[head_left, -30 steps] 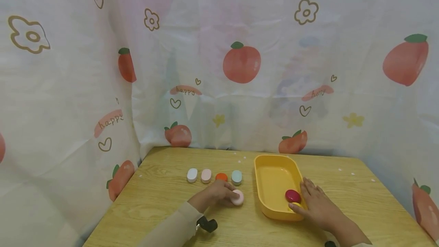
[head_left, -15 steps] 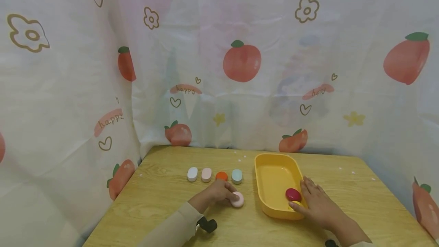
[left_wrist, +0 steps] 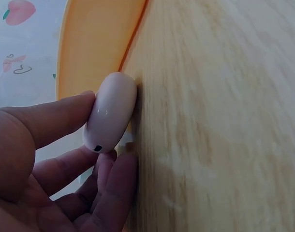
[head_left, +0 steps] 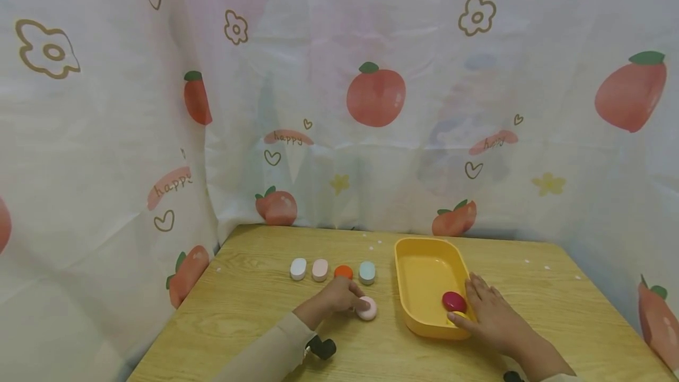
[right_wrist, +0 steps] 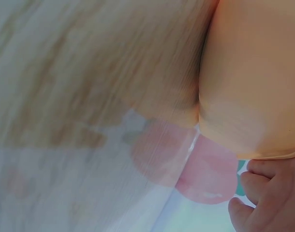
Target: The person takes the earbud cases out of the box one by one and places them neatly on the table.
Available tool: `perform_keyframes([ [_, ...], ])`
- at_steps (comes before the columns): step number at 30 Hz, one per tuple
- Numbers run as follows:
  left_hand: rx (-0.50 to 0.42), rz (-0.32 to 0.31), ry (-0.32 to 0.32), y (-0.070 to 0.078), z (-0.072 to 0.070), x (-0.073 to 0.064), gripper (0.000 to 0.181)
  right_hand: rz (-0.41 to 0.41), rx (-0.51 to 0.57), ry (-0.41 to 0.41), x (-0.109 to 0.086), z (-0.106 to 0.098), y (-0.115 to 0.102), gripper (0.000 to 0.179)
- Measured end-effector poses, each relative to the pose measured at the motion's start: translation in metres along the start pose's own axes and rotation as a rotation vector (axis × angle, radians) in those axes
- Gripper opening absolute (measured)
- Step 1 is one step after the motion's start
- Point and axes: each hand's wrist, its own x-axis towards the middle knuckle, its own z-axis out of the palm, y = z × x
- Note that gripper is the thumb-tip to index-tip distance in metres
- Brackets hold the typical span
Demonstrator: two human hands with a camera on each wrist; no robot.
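My left hand (head_left: 339,296) pinches a small, glossy, pale pink rounded disc (head_left: 366,308) by its edge. In the left wrist view the disc (left_wrist: 111,111) stands tilted between thumb and fingers, close to the wooden table, with a small dark mark near its lower end. Whether it touches the table I cannot tell. My right hand (head_left: 495,320) rests on the right rim of a yellow tray (head_left: 401,293), fingers straight and thumb over the rim. Inside the tray lie a dark red disc (head_left: 454,301) and a yellow piece (head_left: 457,316), partly hidden by the thumb.
Behind my left hand runs a row of small rounded pieces: white (head_left: 298,269), light pink (head_left: 320,270), orange (head_left: 343,272) and mint green (head_left: 367,272). A fruit-print curtain (head_left: 371,181) hangs around the wooden table (head_left: 254,252).
The pale pink disc has shifted very slightly toward me, still in my left hand. My right hand stays at the tray's rim.
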Motion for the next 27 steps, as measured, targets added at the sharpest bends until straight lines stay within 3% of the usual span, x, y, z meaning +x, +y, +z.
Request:
perform_keyframes([
  [13, 0.047, 0.02, -0.008, -0.002, 0.002, 0.001, 0.019, -0.021, 0.005, 0.011, -0.002, 0.001, 0.001, 0.096],
  [21, 0.105, 0.008, -0.029, 0.006, -0.005, 0.0, 0.02, -0.016, 0.018, 0.0, 0.0, 0.002, 0.002, 0.097],
  [27, 0.044, 0.058, -0.011, 0.013, -0.01, 0.004, 0.019, -0.02, -0.003, 0.001, 0.0, 0.001, 0.0, 0.096],
])
